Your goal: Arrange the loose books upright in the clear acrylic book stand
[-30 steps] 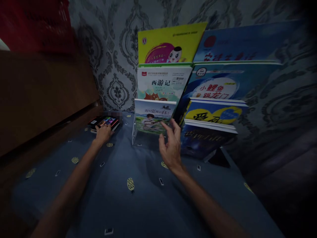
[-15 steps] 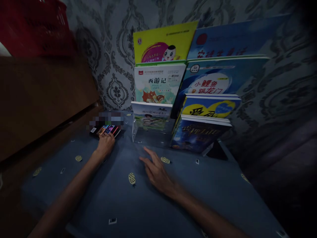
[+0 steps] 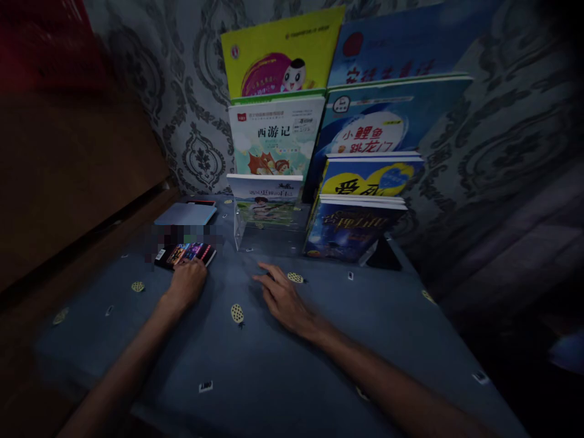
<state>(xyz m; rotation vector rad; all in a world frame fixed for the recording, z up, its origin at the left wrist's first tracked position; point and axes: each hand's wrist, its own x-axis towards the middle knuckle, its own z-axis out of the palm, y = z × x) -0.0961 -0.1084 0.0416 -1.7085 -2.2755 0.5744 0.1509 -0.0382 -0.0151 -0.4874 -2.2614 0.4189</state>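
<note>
My left hand (image 3: 189, 283) has its fingers over the near edge of a dark book (image 3: 176, 253) with a colourful picture and a barcode on its cover. The thumb cannot be made out. Part of that book is blurred by a pixelated patch. Behind it lies a pale blue-grey book (image 3: 186, 213) on the tablecloth (image 3: 274, 377). My right hand (image 3: 285, 301) is held over the cloth with its fingers apart and nothing in them. It is nearest to a clear book stand (image 3: 269, 238), where a book with a landscape cover (image 3: 267, 201) stands at the front left.
Several books stand in tiers against the patterned wall (image 3: 201, 158), among them a yellow book (image 3: 274, 55), a white-and-green book (image 3: 274, 131) and a dark blue book (image 3: 351, 228). A brown wooden panel (image 3: 77, 182) borders the left, with a red container (image 3: 50, 42) above it.
The dark book has come nearer with my left hand, and the pale book behind it now shows. My right hand stays open over nearly the same spot. The view has shifted slightly.
</note>
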